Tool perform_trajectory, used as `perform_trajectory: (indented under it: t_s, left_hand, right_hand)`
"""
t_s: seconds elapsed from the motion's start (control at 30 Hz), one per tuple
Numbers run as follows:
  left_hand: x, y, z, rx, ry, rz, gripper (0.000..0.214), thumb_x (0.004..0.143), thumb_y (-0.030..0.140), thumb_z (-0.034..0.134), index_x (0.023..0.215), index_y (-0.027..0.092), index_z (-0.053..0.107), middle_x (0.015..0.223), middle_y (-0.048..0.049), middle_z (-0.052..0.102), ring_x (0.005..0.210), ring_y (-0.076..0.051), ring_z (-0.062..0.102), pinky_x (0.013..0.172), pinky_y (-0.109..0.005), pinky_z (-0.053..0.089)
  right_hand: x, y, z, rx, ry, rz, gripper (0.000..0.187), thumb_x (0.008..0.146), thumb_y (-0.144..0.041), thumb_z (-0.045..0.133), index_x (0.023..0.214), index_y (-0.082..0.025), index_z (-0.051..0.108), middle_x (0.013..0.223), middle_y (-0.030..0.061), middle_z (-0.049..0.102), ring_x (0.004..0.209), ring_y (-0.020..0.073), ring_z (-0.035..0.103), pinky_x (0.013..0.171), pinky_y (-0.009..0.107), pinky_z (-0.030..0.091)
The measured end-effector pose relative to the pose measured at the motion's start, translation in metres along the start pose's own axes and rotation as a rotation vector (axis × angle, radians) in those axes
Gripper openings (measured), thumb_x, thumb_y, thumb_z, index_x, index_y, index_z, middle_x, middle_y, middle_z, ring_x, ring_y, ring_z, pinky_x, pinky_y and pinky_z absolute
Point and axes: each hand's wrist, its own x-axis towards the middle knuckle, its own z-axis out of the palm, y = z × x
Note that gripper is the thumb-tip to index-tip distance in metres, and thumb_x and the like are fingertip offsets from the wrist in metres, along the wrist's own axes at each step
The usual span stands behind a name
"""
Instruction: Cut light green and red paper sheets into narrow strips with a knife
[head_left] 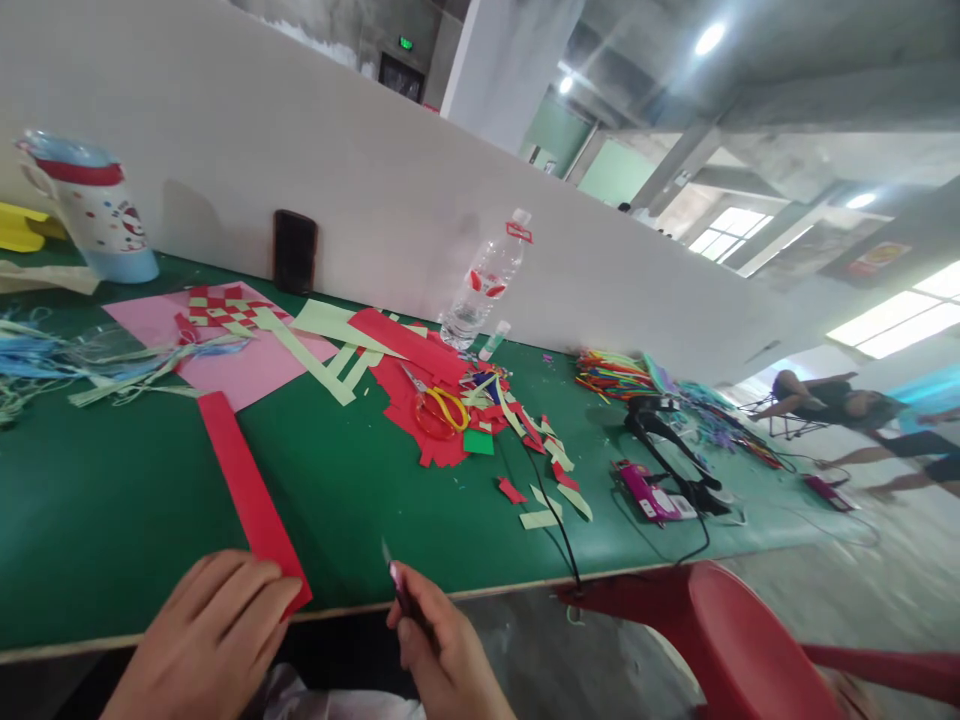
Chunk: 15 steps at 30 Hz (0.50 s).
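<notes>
My left hand [214,630] is closed over the near end of a long red paper strip [244,485] at the table's front edge. The strip lies slanted on the green table, its far end by a pink sheet [225,375]. In my right hand [442,640] is a small craft knife [401,590] with a dark handle, its pointed blade tilted up and away from me, apart from the strip. Beyond it, yellow-handled scissors [442,405] rest on red paper pieces [401,395]. A red and pale green woven paper piece [232,308] lies on the pink sheet.
Pale green strips [315,365] and paper scraps [540,518] lie about the green table [352,520]. Along the wall stand a jug [97,215], a phone [294,252] and a plastic bottle [484,285]. A black cable [551,500] crosses the front edge near a red stool [750,640].
</notes>
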Motion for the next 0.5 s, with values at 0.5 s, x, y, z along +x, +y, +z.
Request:
perform_trajectory:
  t_s: [0.5]
  left_hand:
    - [0.002, -0.005, 0.018, -0.037, -0.221, 0.082, 0.034, 0.106, 0.048, 0.054, 0.125, 0.028, 0.074, 0.138, -0.0073, 0.074, 0.135, -0.031, 0.062, 0.11, -0.047, 0.049]
  right_hand:
    - [-0.013, -0.026, -0.014, -0.499, -0.007, -0.2, 0.045, 0.101, -0.011, 0.051, 0.141, -0.025, 0.067, 0.115, 0.0063, 0.084, 0.094, 0.0196, 0.083, 0.083, 0.024, 0.066]
